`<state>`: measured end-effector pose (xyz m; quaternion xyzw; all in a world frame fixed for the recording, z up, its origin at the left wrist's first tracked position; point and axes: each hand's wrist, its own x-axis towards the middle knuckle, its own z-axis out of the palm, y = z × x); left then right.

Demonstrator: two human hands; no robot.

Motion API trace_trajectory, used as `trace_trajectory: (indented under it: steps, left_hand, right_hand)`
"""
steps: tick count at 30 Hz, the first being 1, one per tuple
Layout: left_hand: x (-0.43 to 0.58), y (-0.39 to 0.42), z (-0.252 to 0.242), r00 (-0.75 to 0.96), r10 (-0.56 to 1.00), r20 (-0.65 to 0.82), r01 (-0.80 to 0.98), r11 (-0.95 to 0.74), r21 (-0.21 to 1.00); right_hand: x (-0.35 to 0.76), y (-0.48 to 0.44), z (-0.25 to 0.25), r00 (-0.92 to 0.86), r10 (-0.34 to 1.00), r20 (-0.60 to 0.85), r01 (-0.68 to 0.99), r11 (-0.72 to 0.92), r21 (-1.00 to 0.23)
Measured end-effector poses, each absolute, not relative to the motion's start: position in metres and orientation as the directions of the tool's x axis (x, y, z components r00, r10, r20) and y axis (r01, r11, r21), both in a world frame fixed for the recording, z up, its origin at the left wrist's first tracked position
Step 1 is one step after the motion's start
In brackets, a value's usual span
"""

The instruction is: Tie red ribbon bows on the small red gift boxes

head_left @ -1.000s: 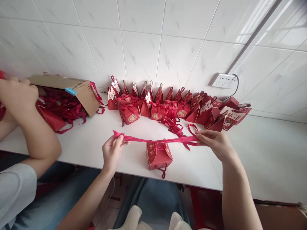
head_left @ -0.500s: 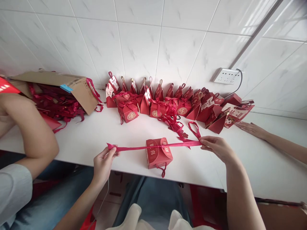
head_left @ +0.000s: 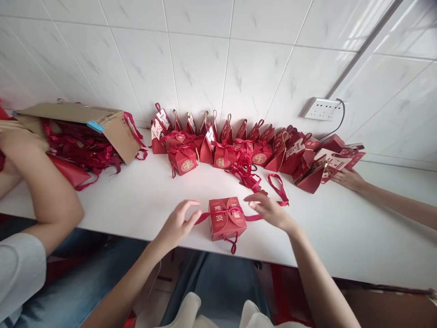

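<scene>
A small red gift box [head_left: 226, 220] stands near the front edge of the white table [head_left: 143, 200]. A red ribbon [head_left: 218, 212] lies across its top. My left hand [head_left: 176, 224] is just left of the box and pinches the ribbon's left part, its other fingers spread. Just right of the box, my right hand [head_left: 269, 210] pinches the ribbon's right part. Both hands are close to the box.
A row of finished red gift boxes [head_left: 239, 148] lines the tiled wall. A cardboard carton of red ribbons [head_left: 82, 136] lies at the left, by another person's arm [head_left: 37, 182]. A third person's hand [head_left: 348, 178] touches the flat red boxes [head_left: 327, 164] at right. A wall socket [head_left: 321, 108] is above.
My hands have come together from wide apart towards the box, so the stretched ribbon now lies slack over it. The other person's hand at right reached to the flat boxes.
</scene>
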<state>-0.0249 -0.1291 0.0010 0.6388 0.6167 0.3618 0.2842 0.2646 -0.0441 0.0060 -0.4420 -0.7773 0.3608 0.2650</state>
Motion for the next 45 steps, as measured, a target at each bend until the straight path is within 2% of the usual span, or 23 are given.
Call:
trace_trajectory:
  steps: [2, 5, 8, 12, 17, 20, 23, 25, 28, 30, 32, 35, 39, 42, 45]
  left_hand:
    - [-0.015, -0.123, 0.007, 0.128, 0.987, -0.098, 0.537, 0.014, 0.843]
    - [-0.011, -0.119, 0.007, 0.24, 0.944, -0.226, 0.47, 0.091, 0.878]
    - [-0.015, -0.114, -0.002, 0.312, 0.909, -0.276, 0.329, 0.169, 0.929]
    - [-0.02, -0.103, -0.023, 0.367, 0.887, -0.279, 0.18, 0.226, 0.957]
    - [-0.027, -0.097, -0.041, 0.422, 0.865, -0.272, 0.243, 0.181, 0.953]
    - [-0.037, -0.095, -0.036, 0.309, 0.928, -0.207, 0.333, 0.098, 0.938]
    - [-0.054, -0.077, -0.026, 0.006, 1.0, 0.016, 0.394, -0.017, 0.919]
    - [-0.068, -0.054, -0.022, -0.246, 0.946, 0.213, 0.441, -0.086, 0.893]
    - [-0.084, -0.011, -0.022, -0.4, 0.823, 0.403, 0.587, -0.107, 0.802]
    - [-0.091, 0.015, -0.024, -0.452, 0.8, 0.395, 0.626, -0.031, 0.779]
    - [-0.098, 0.035, -0.026, -0.495, 0.808, 0.32, 0.595, 0.047, 0.802]
    - [-0.107, 0.045, -0.029, -0.497, 0.828, 0.26, 0.553, 0.071, 0.83]
    - [-0.103, 0.02, -0.036, -0.454, 0.843, 0.29, 0.547, 0.007, 0.837]
    - [-0.078, -0.013, -0.03, -0.317, 0.867, 0.384, 0.57, -0.15, 0.808]
    - [-0.041, -0.036, -0.007, 0.008, 0.86, 0.51, 0.593, -0.415, 0.69]
  right_hand:
    - [0.245, -0.048, 0.007, -0.556, 0.829, 0.058, 0.435, 0.349, -0.83]
    - [0.233, -0.055, 0.008, -0.555, 0.828, 0.076, 0.396, 0.343, -0.852]
    - [0.231, -0.059, 0.006, -0.558, 0.823, 0.106, 0.336, 0.341, -0.878]
    - [0.232, -0.057, -0.005, -0.512, 0.859, 0.017, 0.148, 0.107, -0.983]
    - [0.234, -0.051, -0.025, -0.473, 0.878, -0.074, 0.153, -0.001, -0.988]
    - [0.242, -0.055, -0.037, -0.47, 0.881, -0.049, 0.125, 0.012, -0.992]
    - [0.257, -0.06, -0.051, -0.412, 0.91, -0.047, 0.09, -0.011, -0.996]
    - [0.268, -0.061, -0.063, -0.365, 0.925, -0.102, 0.041, -0.093, -0.995]
    - [0.277, -0.065, -0.077, -0.267, 0.952, -0.152, -0.058, -0.174, -0.983]
    - [0.28, -0.069, -0.083, -0.22, 0.96, -0.175, -0.11, -0.202, -0.973]
    - [0.283, -0.074, -0.085, -0.208, 0.961, -0.183, -0.131, -0.213, -0.968]
    - [0.291, -0.082, -0.085, -0.198, 0.964, -0.179, -0.092, -0.2, -0.975]
    - [0.298, -0.087, -0.077, -0.088, 0.991, -0.104, 0.087, -0.097, -0.991]
    - [0.288, -0.082, -0.057, -0.032, 0.994, 0.101, 0.211, 0.105, -0.972]
    - [0.267, -0.066, -0.024, -0.13, 0.921, 0.367, 0.311, 0.389, -0.867]
